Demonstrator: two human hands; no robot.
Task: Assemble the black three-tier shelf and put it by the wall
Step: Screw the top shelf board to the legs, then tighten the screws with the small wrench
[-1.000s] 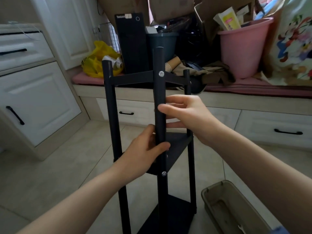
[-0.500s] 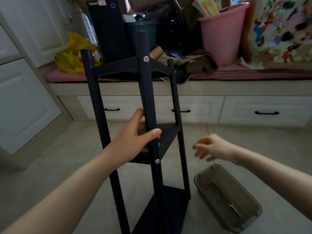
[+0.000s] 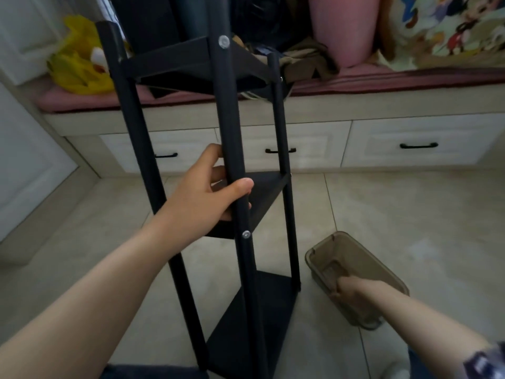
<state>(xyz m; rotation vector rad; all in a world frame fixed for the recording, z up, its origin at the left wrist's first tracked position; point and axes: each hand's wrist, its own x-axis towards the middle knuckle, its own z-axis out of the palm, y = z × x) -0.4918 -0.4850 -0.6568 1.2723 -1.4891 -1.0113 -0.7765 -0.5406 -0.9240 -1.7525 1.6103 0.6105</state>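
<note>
Held shelf (image 3: 229, 119) upright w/ L hand (image 3: 207, 195) curled round front post; R hand (image 3: 348, 289) low in floor box (image 3: 369, 259) just right, fingers hidden, grip can't tell.

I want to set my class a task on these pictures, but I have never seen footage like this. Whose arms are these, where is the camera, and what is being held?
There is no machine here. A person wears a wide-angle camera on the head, so you look down along their own arms. The left hand grips the front post of a black three-tier shelf, which stands upright on the tiled floor. The right hand reaches into a brownish see-through box on the floor beside the shelf. Whether it holds anything cannot be seen. Behind stands a bench with drawers, carrying a pink bucket and a yellow bag.
</note>
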